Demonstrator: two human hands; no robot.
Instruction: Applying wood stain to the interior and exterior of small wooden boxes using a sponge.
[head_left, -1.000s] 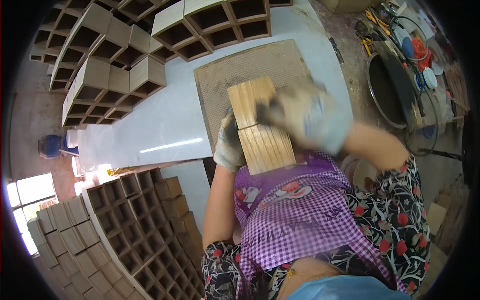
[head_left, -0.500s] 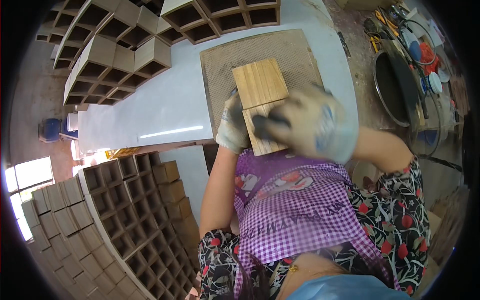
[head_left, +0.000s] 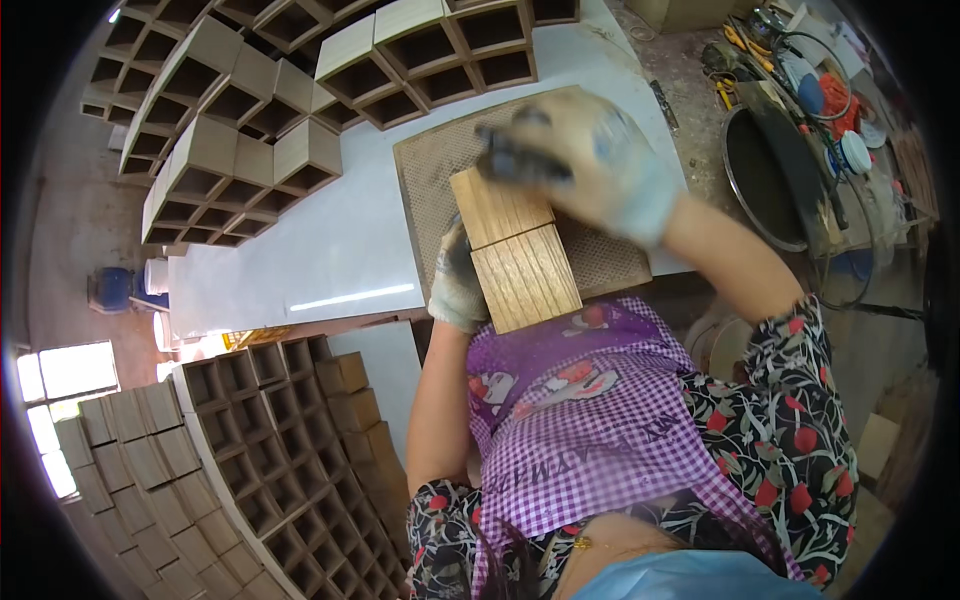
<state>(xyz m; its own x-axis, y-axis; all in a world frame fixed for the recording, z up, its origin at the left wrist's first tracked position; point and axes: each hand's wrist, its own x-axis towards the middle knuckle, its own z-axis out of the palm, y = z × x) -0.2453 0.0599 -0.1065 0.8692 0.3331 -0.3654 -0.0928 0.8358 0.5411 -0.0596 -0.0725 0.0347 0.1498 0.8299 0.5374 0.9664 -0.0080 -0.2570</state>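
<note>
A wooden box (head_left: 525, 275) with a grooved, brown-stained upper face, split by a dark seam into two squares, is tilted over a textured mat (head_left: 425, 160). My left hand (head_left: 458, 285), in a pale work glove with dark fingers, grips its left side; the fingertips are hidden behind the wood. My right hand (head_left: 585, 150), gloved alike, is over the box's far end with its fingers curled and blurred by motion. Something dark shows at those fingers; whether it is glove coating or a held pad I cannot make out.
Open-celled wooden boxes (head_left: 240, 150) are stacked along the table's (head_left: 350, 240) far left side. More boxes (head_left: 270, 430) stand in rows at the lower left. On the right are a round dark basin (head_left: 765, 180), hoses and a white tub (head_left: 853, 153).
My right hand has moved from the box's near square to its far end. The box, still in my left hand, sits slightly lower in view, with its near square uncovered.
</note>
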